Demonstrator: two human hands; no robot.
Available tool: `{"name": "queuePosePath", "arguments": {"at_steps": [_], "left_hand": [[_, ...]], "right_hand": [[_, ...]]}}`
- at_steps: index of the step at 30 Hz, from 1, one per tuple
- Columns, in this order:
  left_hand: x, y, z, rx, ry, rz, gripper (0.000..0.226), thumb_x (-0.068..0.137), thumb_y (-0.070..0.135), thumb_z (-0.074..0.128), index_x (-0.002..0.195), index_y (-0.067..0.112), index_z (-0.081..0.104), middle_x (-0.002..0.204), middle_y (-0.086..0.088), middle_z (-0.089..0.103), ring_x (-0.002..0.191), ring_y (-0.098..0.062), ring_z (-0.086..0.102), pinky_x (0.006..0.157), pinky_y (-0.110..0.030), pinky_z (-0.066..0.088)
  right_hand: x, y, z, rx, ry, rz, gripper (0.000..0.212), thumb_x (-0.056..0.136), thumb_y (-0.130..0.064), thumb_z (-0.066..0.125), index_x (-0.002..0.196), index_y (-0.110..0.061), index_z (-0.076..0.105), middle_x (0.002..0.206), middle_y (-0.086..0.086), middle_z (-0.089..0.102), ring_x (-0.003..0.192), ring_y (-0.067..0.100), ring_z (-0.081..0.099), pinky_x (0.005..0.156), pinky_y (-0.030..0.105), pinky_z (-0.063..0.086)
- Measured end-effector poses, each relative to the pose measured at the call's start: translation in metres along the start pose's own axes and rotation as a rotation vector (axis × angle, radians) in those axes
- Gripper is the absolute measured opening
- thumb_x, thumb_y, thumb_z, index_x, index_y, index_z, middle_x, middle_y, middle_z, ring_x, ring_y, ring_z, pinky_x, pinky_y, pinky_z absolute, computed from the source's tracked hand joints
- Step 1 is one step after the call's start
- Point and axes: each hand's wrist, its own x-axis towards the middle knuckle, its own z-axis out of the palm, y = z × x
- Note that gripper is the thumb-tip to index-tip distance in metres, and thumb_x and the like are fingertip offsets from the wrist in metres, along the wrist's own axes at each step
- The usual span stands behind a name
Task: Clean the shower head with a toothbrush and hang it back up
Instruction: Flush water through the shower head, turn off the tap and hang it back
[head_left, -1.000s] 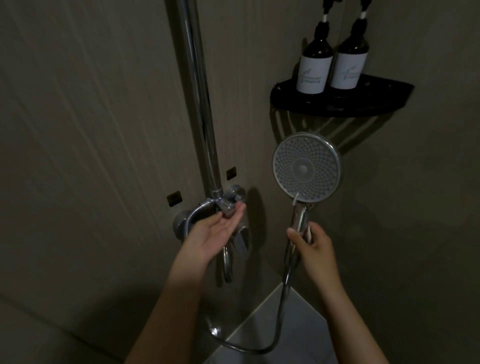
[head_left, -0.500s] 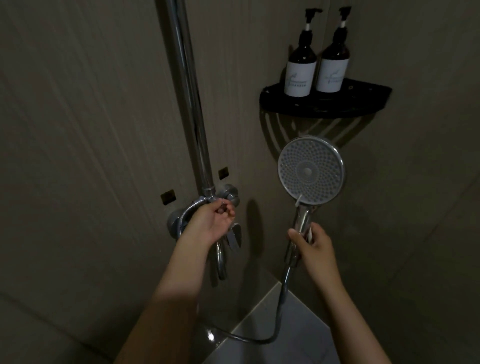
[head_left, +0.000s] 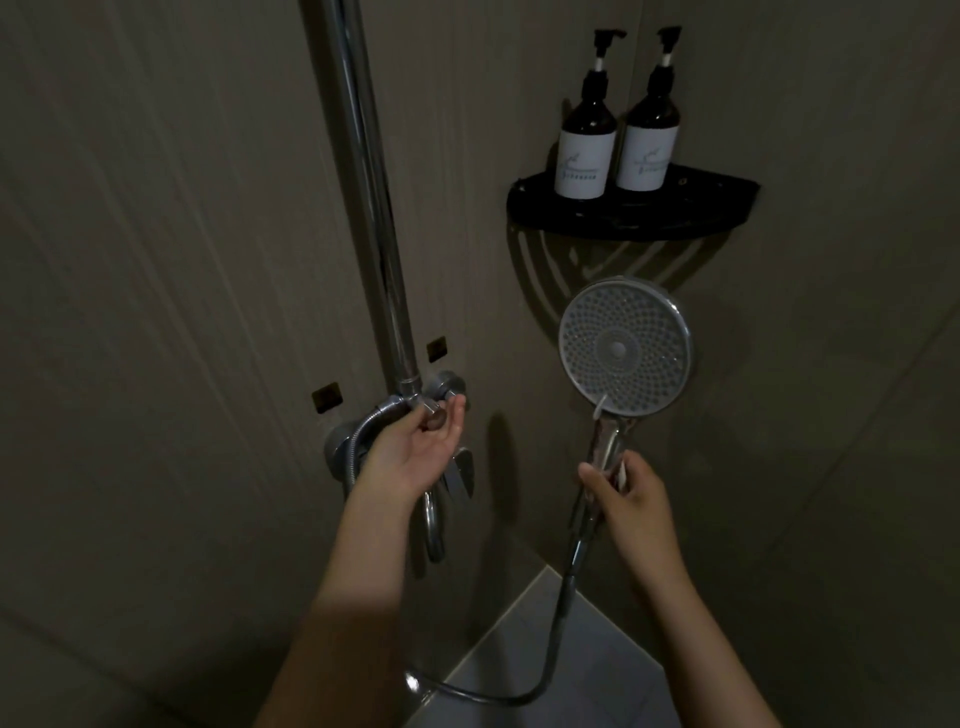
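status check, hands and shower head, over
Left hand grips knob. Right hand holds shower head by handle, not hung yet. Hose loops below, nothing blocking.

I see a black corner shelf (head_left: 623, 223) on the wall above my right grip (head_left: 629, 496). It carries a dark pump bottle (head_left: 586, 156) upright, and a twin bottle (head_left: 649, 150) just beside it.

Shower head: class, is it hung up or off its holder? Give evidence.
Off its holder. The right hand grips the shower head by its handle, clear of the rail.
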Motion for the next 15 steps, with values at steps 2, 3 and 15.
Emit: {"name": "queuePosePath", "arguments": {"at_steps": [2,3,15], "left_hand": [[-0.003,0.0,-0.01,-0.119,-0.091,-0.027,0.028,0.097,0.008,0.039,0.12,-0.005,0.05,0.12,-0.028,0.056,0.11,-0.034,0.058,0.089,-0.041,0.05],[-0.003,-0.001,-0.014,-0.172,-0.132,-0.041,0.032,0.097,0.007,0.039,0.125,-0.006,0.047,0.124,-0.03,0.054,0.113,-0.035,0.057,0.088,-0.043,0.05],[0.005,-0.003,-0.002,0.03,-0.079,0.053,0.01,0.09,-0.002,0.047,0.095,-0.001,0.055,0.091,-0.014,0.056,0.085,-0.02,0.058,0.067,-0.028,0.058]], "right_hand": [[0.0,0.001,-0.001,0.0,0.009,0.01,0.022,0.088,-0.008,0.062,0.071,-0.015,0.049,0.063,0.001,0.05,0.057,0.005,0.048,0.052,0.013,0.038],[0.0,0.002,-0.002,-0.007,0.008,0.015,0.021,0.088,-0.008,0.062,0.071,-0.014,0.05,0.064,0.003,0.052,0.06,0.01,0.049,0.055,0.016,0.04],[0.005,0.01,-0.009,-0.104,0.079,0.038,0.016,0.086,-0.01,0.064,0.076,-0.005,0.053,0.066,0.006,0.053,0.061,0.014,0.048,0.059,0.021,0.041]]}}
